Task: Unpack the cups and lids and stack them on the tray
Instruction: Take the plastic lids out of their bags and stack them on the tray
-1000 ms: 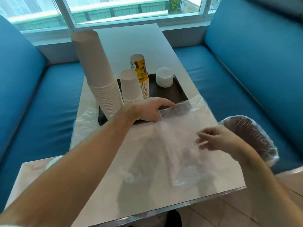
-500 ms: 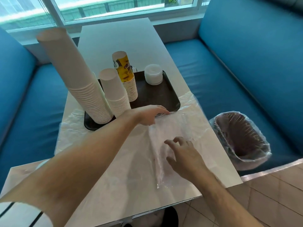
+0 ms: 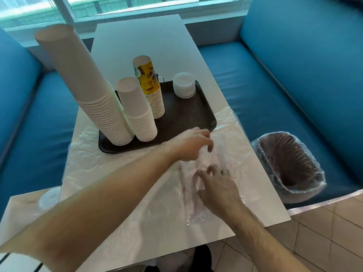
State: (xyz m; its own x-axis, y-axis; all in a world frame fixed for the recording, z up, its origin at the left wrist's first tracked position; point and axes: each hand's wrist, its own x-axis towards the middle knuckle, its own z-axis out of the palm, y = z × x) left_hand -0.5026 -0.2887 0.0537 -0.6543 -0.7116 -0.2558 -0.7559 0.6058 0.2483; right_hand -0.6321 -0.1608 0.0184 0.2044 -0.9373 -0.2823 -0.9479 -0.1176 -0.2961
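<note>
A dark tray (image 3: 188, 118) on the white table (image 3: 137, 46) carries a tall stack of white cups (image 3: 82, 89), a shorter white stack (image 3: 137, 110), a yellow printed stack (image 3: 151, 85) and a pile of white lids (image 3: 184, 88). Clear plastic wrapping (image 3: 222, 154) lies spread in front of the tray. My left hand (image 3: 191, 145) curls its fingers into the wrapping just below the tray's near edge. My right hand (image 3: 215, 185) presses bent fingers into the same plastic nearer to me.
A lined waste bin (image 3: 288, 163) stands to the right of the table beside the blue bench (image 3: 284, 75). More clear plastic (image 3: 82, 146) lies at the tray's left. A white lid-like object (image 3: 49, 197) sits at the table's left edge.
My right hand has come in from the right onto the plastic. My left hand, flat at first, has curled its fingers and gathers the wrapping.
</note>
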